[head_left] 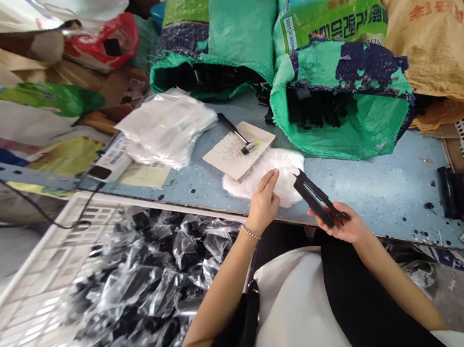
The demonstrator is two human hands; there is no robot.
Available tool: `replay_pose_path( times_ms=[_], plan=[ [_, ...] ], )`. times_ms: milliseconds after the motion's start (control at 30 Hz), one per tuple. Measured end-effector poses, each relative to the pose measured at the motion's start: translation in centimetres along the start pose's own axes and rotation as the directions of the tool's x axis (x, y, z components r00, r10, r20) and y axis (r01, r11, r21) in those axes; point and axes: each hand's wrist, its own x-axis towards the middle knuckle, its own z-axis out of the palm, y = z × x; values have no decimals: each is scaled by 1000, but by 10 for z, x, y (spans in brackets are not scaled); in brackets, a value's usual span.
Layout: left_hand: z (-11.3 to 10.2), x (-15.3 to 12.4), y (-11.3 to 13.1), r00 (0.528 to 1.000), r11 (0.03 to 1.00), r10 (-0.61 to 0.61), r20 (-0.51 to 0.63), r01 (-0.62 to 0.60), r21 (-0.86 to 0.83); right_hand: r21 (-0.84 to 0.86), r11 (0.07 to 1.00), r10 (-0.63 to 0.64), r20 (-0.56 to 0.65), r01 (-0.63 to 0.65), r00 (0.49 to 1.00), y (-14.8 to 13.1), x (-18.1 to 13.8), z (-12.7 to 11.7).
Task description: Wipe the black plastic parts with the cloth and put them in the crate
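Note:
My right hand (344, 225) grips a long black plastic part (313, 198) by its lower end. The part has two parallel arms with a slot between them, and its notched tip points up and to the left. My left hand (263, 207) is free, with its fingers stretched out over the edge of a pile of thin white plastic bags (288, 162). Whether the fingertips touch the bags I cannot tell. Behind the pile, a small hammer (236, 132) with a black handle lies on a pale, worn board (228, 153).
Two green woven sacks (231, 18) (350, 129) lie with their mouths toward me, black parts inside. A tan sack (423, 14) stands to their right. More clear bags (165, 125) are stacked at left. A white crate (22, 282) holds bagged black parts (155, 276).

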Motion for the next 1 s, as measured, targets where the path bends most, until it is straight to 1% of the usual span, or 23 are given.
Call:
replay_pose_path(
  times_ms=[33,100,167,233,333,367,433,500,533,567,600,667,700,733,800,833,867,933,967,1000],
  plan=[
    [0,1,-1,1000,1000,-5,-4,5,-1,-5,999,35,29,-35,999,0,-7,-1],
    [0,3,1,999,999,34,-7,-34,-1,-2,994,108,65,-109,992,0,-15,-2],
    [-1,4,9,993,993,115,-4,-115,23,-13,987,159,62,-158,985,0,-12,0],
    [-2,2,23,976,974,218,27,-219,63,-62,985,161,37,-159,986,1,0,4],
    [-5,-6,48,923,927,362,128,-371,54,-177,980,84,-16,-85,996,0,23,10],
    [-6,-10,56,907,915,393,153,-403,36,-227,973,30,-49,-40,998,0,29,11],
    [-8,-17,68,892,903,422,164,-429,7,-343,937,-115,-125,66,986,1,38,14],
    [-9,-25,74,894,904,423,149,-427,-8,-449,883,-227,-163,132,960,4,40,17],
    [-10,-28,76,903,913,406,143,-407,-17,-511,844,-284,-171,161,943,6,40,20],
    [-11,-31,76,919,929,368,140,-369,-22,-577,793,-356,-183,193,916,9,40,22],
    [-12,-34,75,941,951,308,141,-309,-16,-647,729,-444,-198,224,874,12,39,25],
    [-13,-36,74,974,984,173,149,-177,16,-764,582,-637,-214,279,741,18,37,31],
    [-13,-36,74,977,989,138,160,-143,25,-786,541,-694,-214,301,687,20,36,34],
    [-12,-36,74,975,990,135,176,-140,18,-778,539,-712,-216,323,668,23,35,37],
    [-8,-35,76,960,981,192,202,-185,-52,-749,562,-693,-196,350,694,26,34,42],
    [-4,-34,77,954,975,219,206,-203,-95,-753,557,-686,-177,352,706,28,33,46],
    [-2,-33,78,951,969,235,201,-213,-125,-774,530,-690,-154,348,707,29,32,49],
    [0,-32,81,956,968,233,177,-211,-138,-836,435,-724,-103,335,683,34,28,56],
    [-3,-31,82,964,972,215,155,-196,-132,-858,391,-738,-75,334,671,37,26,61],
    [-9,-30,83,976,978,181,123,-165,-130,-866,366,-739,-48,341,672,39,23,65]
  ],
)
